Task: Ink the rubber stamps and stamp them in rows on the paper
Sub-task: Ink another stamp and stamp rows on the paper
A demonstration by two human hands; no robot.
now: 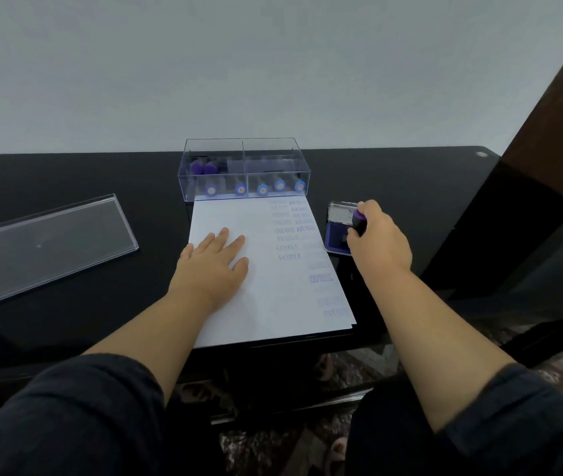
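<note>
A white sheet of paper (273, 304) lies on the black table, with rows of blue stamped words down its right side. My left hand (213, 262) rests flat on the sheet's left half, fingers straight. My right hand (378, 240) grips a purple-handled rubber stamp (359, 221) and holds it down on the open blue ink pad (335, 238), just right of the paper. The stamp's face is hidden under my fingers.
A clear plastic box (244, 166) with several more stamps stands behind the paper. Its clear lid (43, 242) lies at the left. The black table's (101, 304) front edge is near me. A dark wooden post (548, 149) rises at the right.
</note>
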